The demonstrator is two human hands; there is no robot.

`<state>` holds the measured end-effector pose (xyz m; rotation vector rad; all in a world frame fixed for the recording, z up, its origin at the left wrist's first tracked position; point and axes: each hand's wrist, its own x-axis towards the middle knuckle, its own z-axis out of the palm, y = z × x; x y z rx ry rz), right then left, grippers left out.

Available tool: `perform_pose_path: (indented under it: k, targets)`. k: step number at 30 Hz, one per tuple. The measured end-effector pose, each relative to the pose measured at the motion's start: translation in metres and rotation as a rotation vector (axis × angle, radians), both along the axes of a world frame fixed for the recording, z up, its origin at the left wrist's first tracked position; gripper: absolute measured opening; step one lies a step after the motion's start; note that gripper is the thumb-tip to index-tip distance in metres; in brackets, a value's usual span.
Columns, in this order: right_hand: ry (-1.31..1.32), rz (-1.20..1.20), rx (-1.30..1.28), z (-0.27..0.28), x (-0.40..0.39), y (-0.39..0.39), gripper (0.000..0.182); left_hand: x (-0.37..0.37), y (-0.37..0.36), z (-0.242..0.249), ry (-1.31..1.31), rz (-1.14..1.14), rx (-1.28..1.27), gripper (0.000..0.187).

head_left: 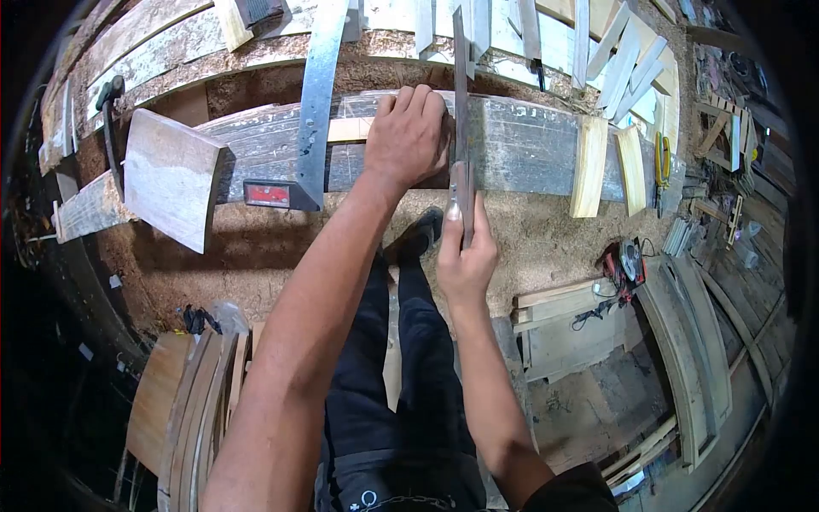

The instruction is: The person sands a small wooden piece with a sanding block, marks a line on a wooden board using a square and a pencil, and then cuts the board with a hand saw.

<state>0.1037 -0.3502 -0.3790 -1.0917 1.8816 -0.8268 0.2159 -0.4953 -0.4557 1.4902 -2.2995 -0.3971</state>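
My left hand (408, 135) is closed over a narrow pale wood strip (348, 130) lying across the weathered bench plank (529, 145). Its fingertips are hidden behind the knuckles. Close beside it, my right hand (468, 260) grips the handle of what looks like a hand saw (461, 85). The blade appears nearly edge-on and points away from me across the plank. Left of my hands, a large metal try square (314, 107) with a red-marked stock lies over the plank. A broad curved board (171, 175) rests farther left.
Two short wood pieces (589, 166) and yellow-handled pliers (662, 160) lie on the plank's right. Many offcuts (627, 64) cover the far bench. A red power tool (627, 264) sits near a curved frame (682, 341) at right. Boards (183, 401) stand lower left. Sawdust (546, 235) covers the ground.
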Motion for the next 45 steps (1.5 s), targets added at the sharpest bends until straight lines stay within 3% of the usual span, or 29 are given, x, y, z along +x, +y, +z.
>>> perform_pose_path:
  k: [5, 12, 17, 21, 24, 28, 34, 37, 41, 45]
  targets:
    - [0.017, -0.034, 0.031, -0.002, -0.008, 0.076, 0.05, 0.0, -0.003, 0.003, -0.03, -0.007, 0.016, 0.026]
    - [0.021, -0.052, -0.018, -0.009, 0.004, -0.016, 0.05, 0.001, 0.0, 0.001, -0.004, -0.009, 0.015, 0.028]
    - [-0.059, -0.051, 0.058, 0.007, 0.002, 0.066, 0.049, -0.001, -0.001, 0.002, -0.027, -0.002, 0.06, 0.028]
    - [0.022, -0.021, 0.012, -0.011, 0.0, -0.01, 0.045, -0.001, -0.001, 0.0, -0.027, 0.001, -0.005, 0.024]
    - [0.046, -0.027, -0.079, -0.005, 0.003, -0.003, 0.048, -0.001, 0.0, 0.003, -0.006, 0.003, 0.012, 0.026]
    - [0.004, 0.003, 0.026, 0.013, -0.002, 0.071, 0.052, 0.001, -0.004, 0.003, -0.028, -0.005, 0.013, 0.027]
    - [0.038, -0.024, 0.075, -0.008, 0.0, -0.004, 0.05, -0.001, -0.001, 0.0, -0.017, 0.004, 0.01, 0.026]
    - [0.036, 0.014, -0.016, 0.007, -0.002, 0.007, 0.05, 0.0, -0.001, 0.001, -0.003, 0.001, 0.007, 0.026]
    - [-0.024, -0.03, 0.115, 0.006, -0.012, 0.075, 0.05, 0.002, -0.002, 0.0, -0.027, -0.011, 0.025, 0.026]
    - [0.014, -0.013, 0.06, -0.005, -0.004, 0.021, 0.047, -0.001, 0.0, 0.003, -0.013, -0.016, 0.044, 0.025]
